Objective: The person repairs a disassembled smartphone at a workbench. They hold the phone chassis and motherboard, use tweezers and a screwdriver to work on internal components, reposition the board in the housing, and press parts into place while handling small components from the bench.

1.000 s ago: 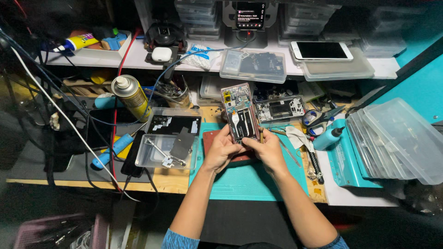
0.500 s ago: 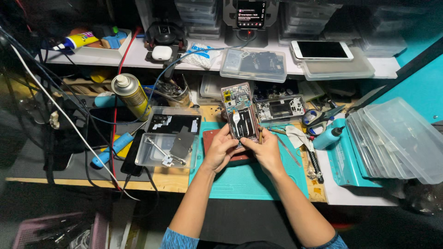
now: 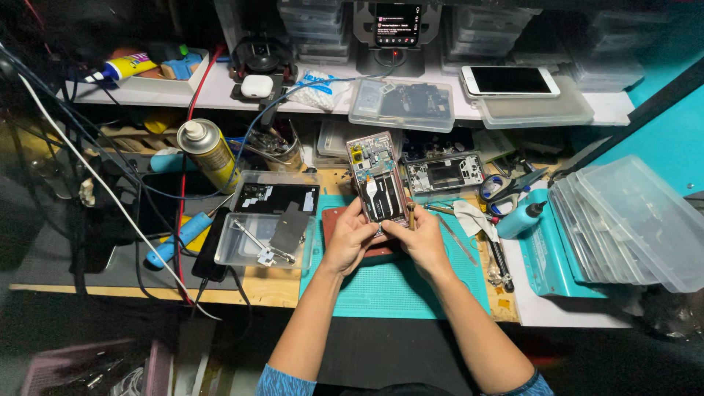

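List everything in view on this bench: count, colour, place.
opened phone: 1, pinkish frame, held up at bench centre
work mat: 1, teal, under the hands
spray can: 1, yellow, left of centre
clear trays: 2, left of the mat
second opened phone: 1, right of the held one
white phone: 1, right on shelf
earbud case: 1, white, on shelf
clear lids: stack, far right
squeeze bottle: 1, teal, right of mat
hands: left hand and right hand grip the opened phone's lower end

Single head-worn view, looking steeply down and forward from above the surface [image 3: 396, 293], moderately near, shelf [image 3: 220, 88] along the top edge
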